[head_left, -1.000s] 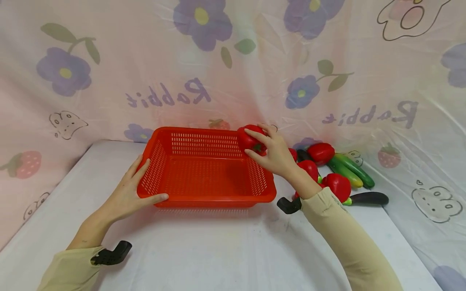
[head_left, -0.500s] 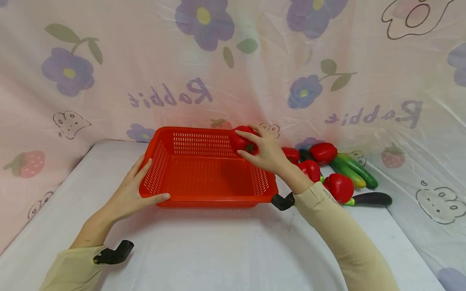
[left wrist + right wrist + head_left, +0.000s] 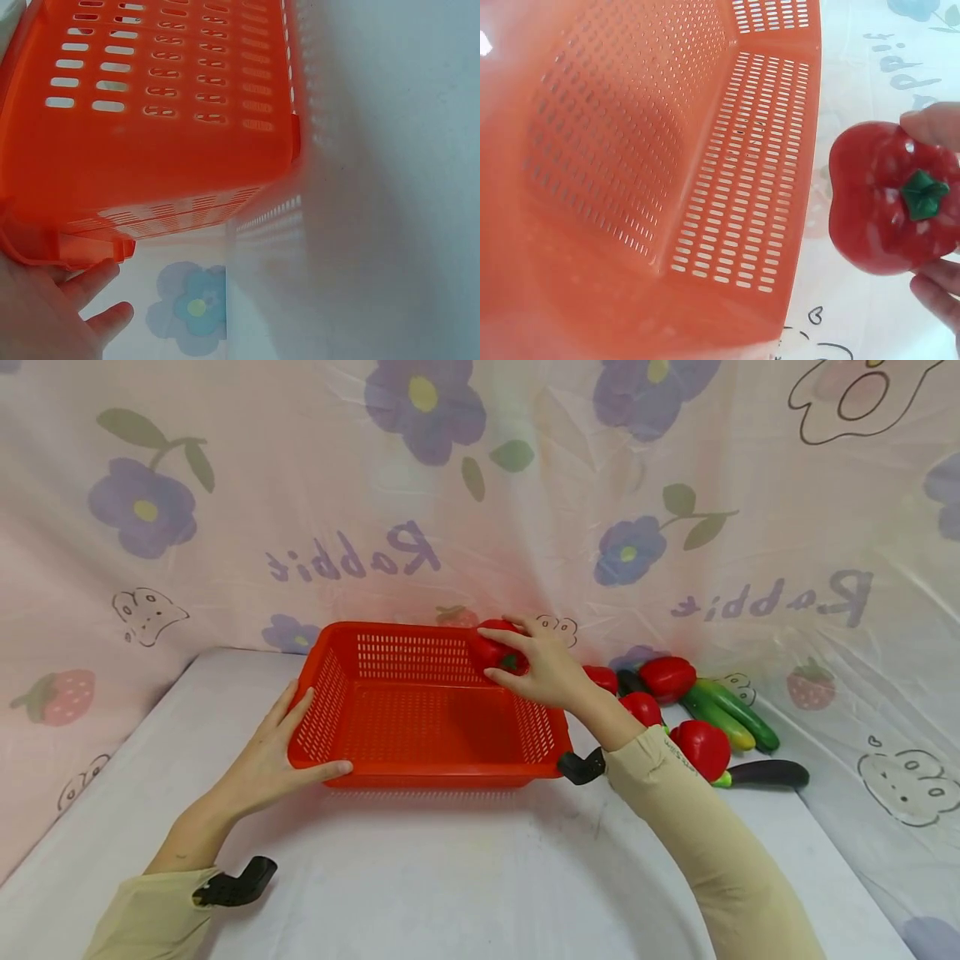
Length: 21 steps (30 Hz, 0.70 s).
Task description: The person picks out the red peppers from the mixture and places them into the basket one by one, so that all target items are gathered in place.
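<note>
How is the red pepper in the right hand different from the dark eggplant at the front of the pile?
The red pepper is chunky and bright red; the front eggplant is long and very dark. The right hand holds the red pepper up, while the front eggplant lies on the table. Both have some green at one end.

Purple flowers (image 3: 145, 511) dot the pale pink curtain (image 3: 277, 485); before it, a white tabletop (image 3: 420, 877).

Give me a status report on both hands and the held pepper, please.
Left hand on rim of red basket. Right hand gripping red pepper near basket's far right corner. Nothing visible between pepper and basket.
</note>
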Each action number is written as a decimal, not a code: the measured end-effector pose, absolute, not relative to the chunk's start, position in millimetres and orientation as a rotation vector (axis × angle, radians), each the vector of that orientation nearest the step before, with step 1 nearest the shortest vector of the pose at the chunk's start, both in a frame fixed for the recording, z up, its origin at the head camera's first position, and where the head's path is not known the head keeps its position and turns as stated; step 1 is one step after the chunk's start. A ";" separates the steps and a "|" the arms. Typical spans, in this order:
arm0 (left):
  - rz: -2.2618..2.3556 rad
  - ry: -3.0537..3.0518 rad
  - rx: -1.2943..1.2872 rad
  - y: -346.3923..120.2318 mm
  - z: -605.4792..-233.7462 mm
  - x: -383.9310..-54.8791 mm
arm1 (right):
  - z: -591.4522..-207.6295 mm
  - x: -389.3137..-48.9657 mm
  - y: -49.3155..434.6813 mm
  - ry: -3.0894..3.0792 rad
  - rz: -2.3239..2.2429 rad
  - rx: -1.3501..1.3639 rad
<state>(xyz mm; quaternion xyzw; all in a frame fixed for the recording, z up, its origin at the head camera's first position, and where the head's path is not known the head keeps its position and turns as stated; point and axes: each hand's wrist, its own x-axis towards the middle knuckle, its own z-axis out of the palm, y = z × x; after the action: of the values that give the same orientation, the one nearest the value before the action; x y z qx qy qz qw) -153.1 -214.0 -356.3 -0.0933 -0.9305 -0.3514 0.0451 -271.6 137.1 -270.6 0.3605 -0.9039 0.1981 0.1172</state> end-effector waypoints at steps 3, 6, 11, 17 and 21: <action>-1.071 -2.845 -0.286 -214.6 -356.9 -154.3 | -271.3 -275.5 134.3 -2.676 0.579 1.060; -1.073 -2.846 -0.295 -215.0 -357.2 -155.5 | -272.8 -279.6 131.8 -2.700 0.601 1.061; -1.080 -2.839 -0.299 -215.5 -358.0 -155.3 | -278.3 -286.1 128.2 -2.746 0.631 1.062; -1.097 -2.843 -0.289 -214.8 -359.6 -155.7 | -285.9 -294.3 126.1 -2.777 0.721 1.065; -1.100 -2.839 -0.289 -215.8 -358.2 -154.9 | -289.4 -299.8 124.4 -2.794 0.763 1.084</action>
<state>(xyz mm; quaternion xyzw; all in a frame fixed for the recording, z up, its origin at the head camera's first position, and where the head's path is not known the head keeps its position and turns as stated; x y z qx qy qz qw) -154.9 -215.8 -358.2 -0.0945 -0.9275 -0.3592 0.0417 -299.8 124.4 -289.4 0.3504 -0.9031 0.2468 0.0246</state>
